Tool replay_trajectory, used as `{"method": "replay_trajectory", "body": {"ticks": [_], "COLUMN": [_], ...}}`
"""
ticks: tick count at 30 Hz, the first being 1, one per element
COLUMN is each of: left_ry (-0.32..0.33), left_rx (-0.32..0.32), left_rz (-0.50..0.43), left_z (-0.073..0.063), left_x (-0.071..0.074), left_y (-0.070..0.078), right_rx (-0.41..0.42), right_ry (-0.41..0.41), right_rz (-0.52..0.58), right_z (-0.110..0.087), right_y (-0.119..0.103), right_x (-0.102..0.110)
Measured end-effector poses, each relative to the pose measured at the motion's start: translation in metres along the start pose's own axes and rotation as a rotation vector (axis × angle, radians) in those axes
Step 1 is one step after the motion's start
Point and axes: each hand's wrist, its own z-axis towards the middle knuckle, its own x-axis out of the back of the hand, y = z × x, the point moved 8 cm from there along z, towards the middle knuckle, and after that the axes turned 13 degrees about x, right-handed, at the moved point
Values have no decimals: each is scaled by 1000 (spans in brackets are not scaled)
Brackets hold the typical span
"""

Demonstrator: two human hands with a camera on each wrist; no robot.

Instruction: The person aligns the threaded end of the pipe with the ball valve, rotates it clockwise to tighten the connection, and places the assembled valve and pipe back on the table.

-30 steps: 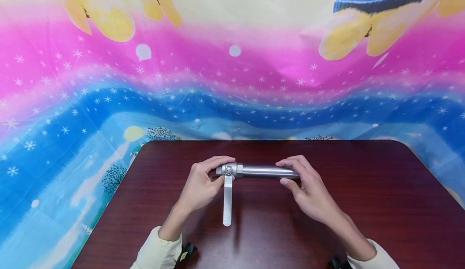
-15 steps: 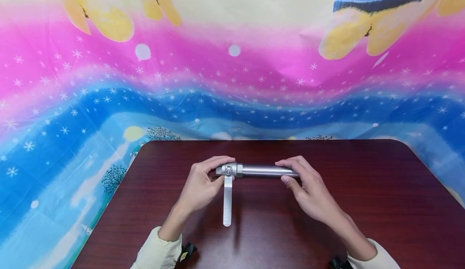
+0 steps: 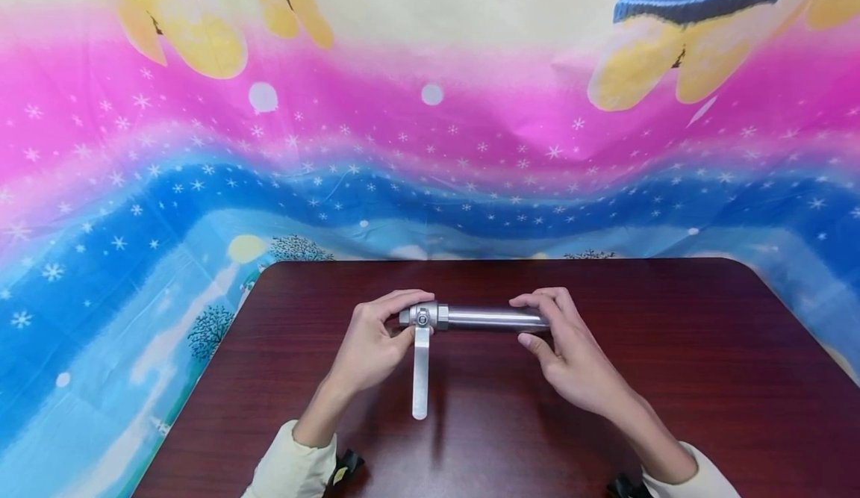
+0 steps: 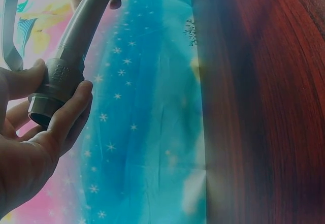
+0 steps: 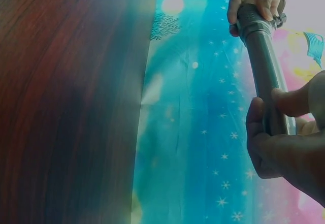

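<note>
A steel ball valve (image 3: 423, 311) with a long flat lever handle (image 3: 420, 378) is joined by a hex collar to a smooth metal pipe (image 3: 490, 317). The lever points toward the person. My left hand (image 3: 372, 341) grips the valve body, thumb on the near side and fingers over the far side. In the left wrist view, the valve's open end (image 4: 40, 113) faces back into the palm. My right hand (image 3: 571, 356) holds the pipe's far right end, which its fingers hide. From the right wrist view, its thumb and fingers curl round the pipe (image 5: 266, 71).
Beneath the hands is a dark red-brown wooden table (image 3: 672, 319) with rounded back corners. Behind it hangs a pink and blue cloth (image 3: 437, 147) printed with snowflakes. Pale sleeves (image 3: 295, 461) with black straps sit at the wrists.
My right thumb moves up against the pipe, then back down toward the person, and the right fingers shift slightly at the pipe's end. The left hand and the valve stay in place.
</note>
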Motion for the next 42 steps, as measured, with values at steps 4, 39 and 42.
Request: {"method": "replay_trajectory", "body": {"ticks": [4, 39, 42], "left_ry": [-4, 3, 2], "left_rx": [4, -8, -9], "left_rz": [-12, 6, 5], "left_z": [0, -1, -1], "left_x": [0, 0, -1], "left_y": [0, 0, 1], "right_rx": [52, 34, 62], "right_ry": [42, 35, 56], "right_rz": [-1, -10, -14], "right_z": [3, 2, 3], "right_y": [-1, -1, -2], "right_x": [3, 1, 3]}}
